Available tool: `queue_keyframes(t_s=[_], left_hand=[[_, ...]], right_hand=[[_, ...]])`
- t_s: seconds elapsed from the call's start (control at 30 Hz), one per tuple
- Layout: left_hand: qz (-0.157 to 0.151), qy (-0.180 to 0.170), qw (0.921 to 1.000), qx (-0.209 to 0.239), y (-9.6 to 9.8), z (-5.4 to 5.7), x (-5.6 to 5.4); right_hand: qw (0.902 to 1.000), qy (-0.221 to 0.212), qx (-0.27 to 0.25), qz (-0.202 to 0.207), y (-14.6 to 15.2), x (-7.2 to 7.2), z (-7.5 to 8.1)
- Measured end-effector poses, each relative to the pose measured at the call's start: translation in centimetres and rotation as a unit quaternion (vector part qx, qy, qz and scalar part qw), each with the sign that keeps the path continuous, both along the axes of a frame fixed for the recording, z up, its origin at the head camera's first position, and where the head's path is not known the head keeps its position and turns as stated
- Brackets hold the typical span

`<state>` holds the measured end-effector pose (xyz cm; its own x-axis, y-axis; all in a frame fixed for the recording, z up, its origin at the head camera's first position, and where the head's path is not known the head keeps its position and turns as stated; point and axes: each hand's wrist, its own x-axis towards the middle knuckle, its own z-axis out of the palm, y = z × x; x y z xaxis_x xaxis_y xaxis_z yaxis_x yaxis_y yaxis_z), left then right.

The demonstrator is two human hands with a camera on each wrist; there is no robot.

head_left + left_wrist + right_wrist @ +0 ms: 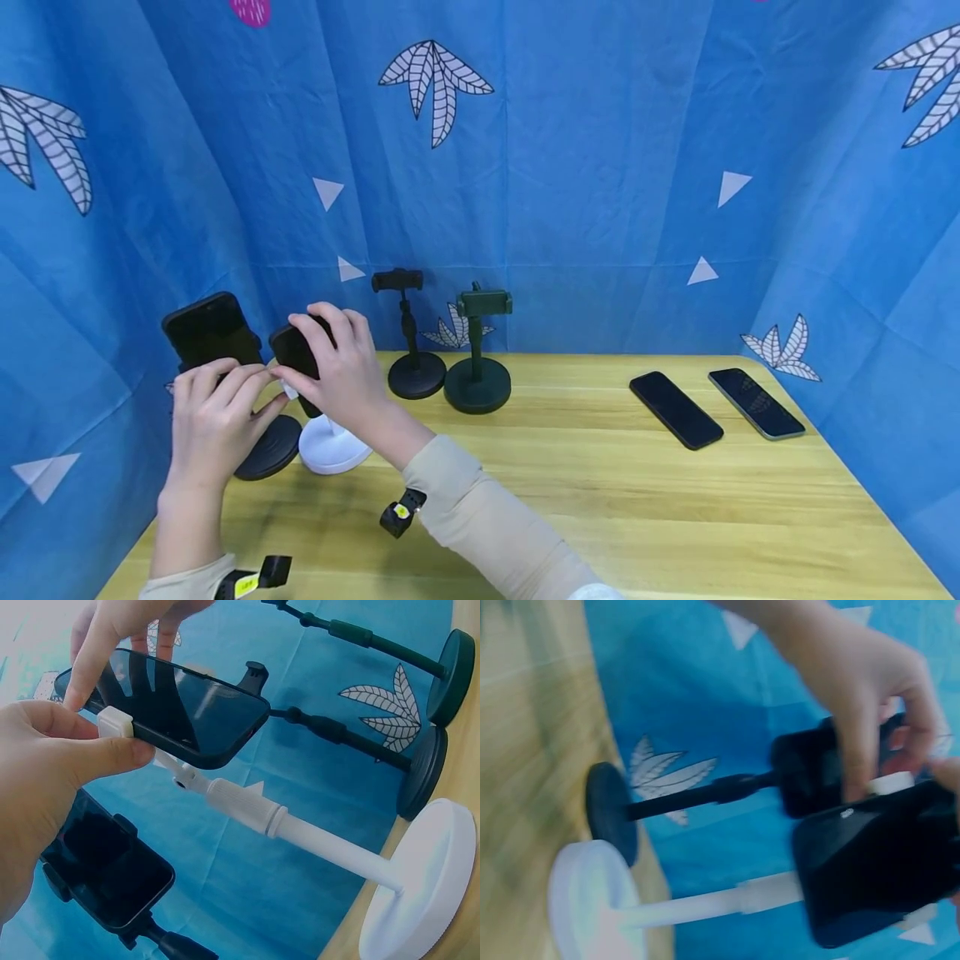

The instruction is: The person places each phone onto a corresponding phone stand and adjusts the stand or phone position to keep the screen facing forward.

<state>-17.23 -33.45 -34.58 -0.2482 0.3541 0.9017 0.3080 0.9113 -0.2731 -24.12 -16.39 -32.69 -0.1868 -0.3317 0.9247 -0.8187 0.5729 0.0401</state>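
A black smartphone (225, 712) lies tilted at the head of a white phone stand (330, 851). My right hand (345, 367) grips this phone, with its fingers over the screen and the thumb at the near edge. The left hand (213, 417) pinches the stand's white clamp jaw (116, 724) between thumb and fingers, right at the phone's long edge. Behind the left hand, a second phone (206, 325) sits in a black stand (161, 937). Most of the white clamp is hidden behind the phone in the right wrist view.
A black stand (416, 375) and a dark green stand (477, 387) with no phones stand at the back. Two phones lie flat on the right, a black one (675, 410) and a blue-edged one (756, 404). Blue curtain (585, 167) surrounds the wooden table (585, 500).
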Motion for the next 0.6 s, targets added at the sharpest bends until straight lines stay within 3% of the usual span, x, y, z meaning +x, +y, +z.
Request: queue_keyframes(t_s=[0.23,0.6], left_hand=[[-0.006,0.013,0.9999,0.006,0.0,0.1,0.1],[0.012,-0.023,0.9996,0.012,0.2,0.3,0.3]], right_hand=[[0.9942,-0.063,0.08,0.035,1.3,0.4,1.3],[0.9946,-0.054,0.083,0.032,1.8,0.2,0.9]])
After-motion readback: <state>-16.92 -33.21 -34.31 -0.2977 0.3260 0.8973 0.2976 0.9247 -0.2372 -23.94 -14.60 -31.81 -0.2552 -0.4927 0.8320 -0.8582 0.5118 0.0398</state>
